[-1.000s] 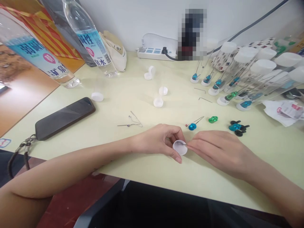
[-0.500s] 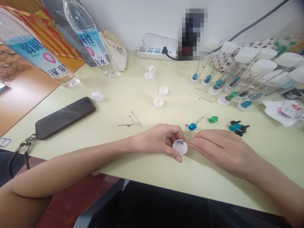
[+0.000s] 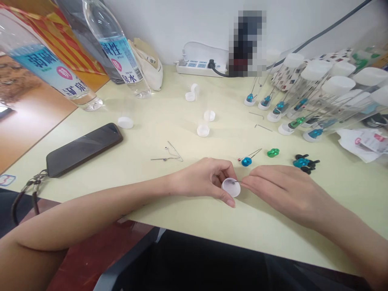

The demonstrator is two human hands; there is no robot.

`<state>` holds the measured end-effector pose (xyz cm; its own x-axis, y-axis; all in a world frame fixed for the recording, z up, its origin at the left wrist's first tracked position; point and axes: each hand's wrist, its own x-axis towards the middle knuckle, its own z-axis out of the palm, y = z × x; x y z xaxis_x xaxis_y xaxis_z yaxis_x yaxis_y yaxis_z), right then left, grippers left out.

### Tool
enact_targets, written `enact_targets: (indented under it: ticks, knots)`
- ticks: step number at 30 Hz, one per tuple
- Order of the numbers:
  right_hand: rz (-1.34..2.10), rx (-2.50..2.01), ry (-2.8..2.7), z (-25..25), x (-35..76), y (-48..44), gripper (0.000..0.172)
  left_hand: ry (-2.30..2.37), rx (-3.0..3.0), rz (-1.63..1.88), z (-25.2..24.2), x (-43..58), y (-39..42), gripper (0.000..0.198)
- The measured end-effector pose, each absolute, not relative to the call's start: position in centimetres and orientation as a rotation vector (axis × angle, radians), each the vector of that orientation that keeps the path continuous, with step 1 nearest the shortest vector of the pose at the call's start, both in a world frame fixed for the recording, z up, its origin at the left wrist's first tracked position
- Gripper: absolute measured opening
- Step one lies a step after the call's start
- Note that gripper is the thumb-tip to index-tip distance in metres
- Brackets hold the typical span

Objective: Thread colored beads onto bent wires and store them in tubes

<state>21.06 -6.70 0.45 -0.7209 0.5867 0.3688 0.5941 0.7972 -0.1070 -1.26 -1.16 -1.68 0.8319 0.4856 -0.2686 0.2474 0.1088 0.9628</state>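
My left hand (image 3: 203, 180) rests on the pale table (image 3: 169, 133) near its front edge, fingers curled round a small white cap (image 3: 230, 187) whose open side faces me. My right hand (image 3: 281, 192) lies just right of the cap, its fingertips pinched together at the cap's rim on something too small to make out. A blue bead on a thin wire (image 3: 246, 161) lies just behind the hands. A green bead (image 3: 273, 152) and a cluster of blue and black beads (image 3: 304, 163) lie to the right.
Behind are loose white caps (image 3: 203, 130), bent wires (image 3: 169, 153), a black phone (image 3: 83, 148) at left, two water bottles (image 3: 117, 46), a power strip (image 3: 200, 68), and several clear white-capped tubes (image 3: 315, 93) lying at back right.
The view has shifted very slightly; both hands stay at the white cap with almost no movement.
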Motion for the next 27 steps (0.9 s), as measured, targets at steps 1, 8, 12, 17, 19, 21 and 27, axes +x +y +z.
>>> enact_targets:
  ticks: [1, 8, 12, 17, 19, 21, 27]
  knots:
    - [-0.032, -0.894, -2.605, 0.4, 21.1, -6.7, 0.020, 0.617, 1.485, 0.192, -1.7, -1.3, -1.2, 0.038]
    - [-0.058, -0.927, -2.620, -0.7, 21.5, -6.4, 0.015, 0.643, 1.516, 0.238, -1.5, -1.2, -1.5, 0.038]
    - [-0.050, -0.944, -2.584, -1.1, 21.5, -6.3, 0.015, 0.665, 1.593, 0.304, -1.4, -1.2, -1.6, 0.039]
    - [0.095, -1.001, -2.513, -0.8, 20.8, -6.0, 0.012, 0.664, 1.666, 0.340, -1.1, -1.2, -1.6, 0.037]
    - [0.160, -1.019, -2.471, -0.7, 20.7, -5.8, 0.011, 0.672, 1.687, 0.343, -1.1, -1.2, -1.6, 0.037]
    - [0.184, -1.027, -2.440, -0.7, 20.7, -5.7, 0.010, 0.678, 1.702, 0.345, -1.0, -1.2, -1.6, 0.038]
    - [0.073, -0.973, -2.445, -0.6, 21.0, -5.8, 0.012, 0.694, 1.723, 0.345, -0.9, -1.2, -1.6, 0.038]
